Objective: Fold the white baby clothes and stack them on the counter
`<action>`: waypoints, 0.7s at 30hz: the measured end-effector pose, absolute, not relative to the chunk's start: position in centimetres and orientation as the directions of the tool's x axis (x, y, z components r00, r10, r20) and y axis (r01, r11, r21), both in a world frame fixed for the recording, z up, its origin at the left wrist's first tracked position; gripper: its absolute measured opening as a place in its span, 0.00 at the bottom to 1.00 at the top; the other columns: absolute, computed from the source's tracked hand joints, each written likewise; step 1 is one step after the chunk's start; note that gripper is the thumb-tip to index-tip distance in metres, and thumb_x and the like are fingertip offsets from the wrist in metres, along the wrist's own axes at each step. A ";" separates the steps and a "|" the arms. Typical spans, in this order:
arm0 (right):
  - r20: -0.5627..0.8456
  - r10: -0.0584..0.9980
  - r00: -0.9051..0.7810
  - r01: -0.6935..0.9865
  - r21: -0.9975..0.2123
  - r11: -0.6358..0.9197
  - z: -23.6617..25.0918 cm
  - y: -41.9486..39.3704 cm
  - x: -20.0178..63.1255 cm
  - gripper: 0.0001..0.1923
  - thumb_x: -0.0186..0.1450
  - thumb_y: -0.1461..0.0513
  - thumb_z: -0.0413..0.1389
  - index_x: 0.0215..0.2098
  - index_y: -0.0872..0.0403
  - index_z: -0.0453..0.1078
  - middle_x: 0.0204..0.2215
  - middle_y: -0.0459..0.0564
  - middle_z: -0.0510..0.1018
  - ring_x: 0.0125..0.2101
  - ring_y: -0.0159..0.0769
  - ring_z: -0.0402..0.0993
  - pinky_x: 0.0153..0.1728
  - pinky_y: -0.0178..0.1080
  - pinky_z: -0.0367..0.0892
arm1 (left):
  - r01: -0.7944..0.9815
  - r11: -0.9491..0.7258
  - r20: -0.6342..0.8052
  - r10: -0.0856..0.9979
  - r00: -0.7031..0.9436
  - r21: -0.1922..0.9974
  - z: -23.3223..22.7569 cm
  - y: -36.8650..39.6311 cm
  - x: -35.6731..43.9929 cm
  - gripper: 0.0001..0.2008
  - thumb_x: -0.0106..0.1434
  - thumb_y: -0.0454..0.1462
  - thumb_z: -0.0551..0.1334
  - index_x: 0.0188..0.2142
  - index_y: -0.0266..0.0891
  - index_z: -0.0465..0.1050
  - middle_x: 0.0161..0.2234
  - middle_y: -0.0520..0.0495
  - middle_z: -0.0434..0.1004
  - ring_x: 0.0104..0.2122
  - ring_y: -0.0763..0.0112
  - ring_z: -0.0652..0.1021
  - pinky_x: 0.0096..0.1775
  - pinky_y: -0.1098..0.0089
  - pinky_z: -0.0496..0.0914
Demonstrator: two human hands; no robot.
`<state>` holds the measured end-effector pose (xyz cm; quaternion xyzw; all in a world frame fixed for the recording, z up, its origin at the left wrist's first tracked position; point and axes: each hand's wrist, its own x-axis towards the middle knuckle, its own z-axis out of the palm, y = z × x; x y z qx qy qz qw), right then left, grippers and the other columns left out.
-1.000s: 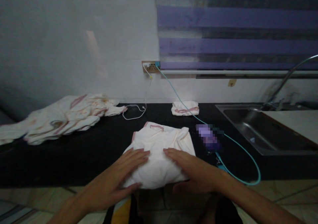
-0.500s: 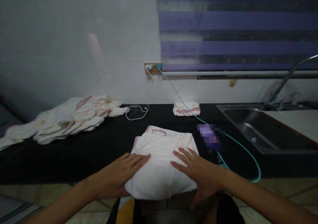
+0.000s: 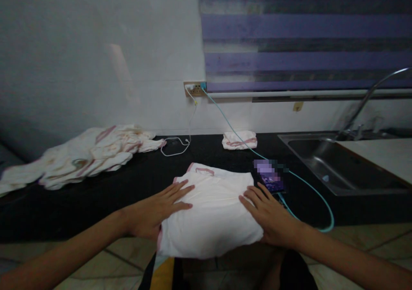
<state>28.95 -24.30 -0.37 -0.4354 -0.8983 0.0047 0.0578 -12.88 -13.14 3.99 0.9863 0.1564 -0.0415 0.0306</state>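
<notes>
Both hands (image 3: 148, 215) on white cloth (image 3: 210, 217) — opposite sides.

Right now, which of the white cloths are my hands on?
The cloth overhanging the counter's front edge, between your left hand and right hand. The crumpled heap at left and small folded bundle near the wall are untouched.

Head view, one camera: worn on the person's head, set above the lap, facing forward and down. Nearest — left hand (image 3: 157, 210) at seven o'clock, right hand (image 3: 275, 217) at four. Middle range — black counter (image 3: 112, 195), spanning nine to three. Farthest: wall (image 3: 154, 67) at eleven, striped blind (image 3: 305, 28) at one.
</notes>
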 end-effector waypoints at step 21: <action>-0.026 0.666 -0.745 0.650 -0.249 0.718 -0.9 -23.1 27.5 0.62 0.50 0.70 0.66 0.78 0.50 0.44 0.77 0.64 0.41 0.75 0.58 0.38 0.73 0.60 0.40 | 0.326 -0.890 -0.055 0.326 0.944 0.318 3.8 -14.0 -10.6 0.48 0.61 0.54 0.68 0.75 0.51 0.50 0.76 0.42 0.46 0.74 0.38 0.48 0.71 0.39 0.46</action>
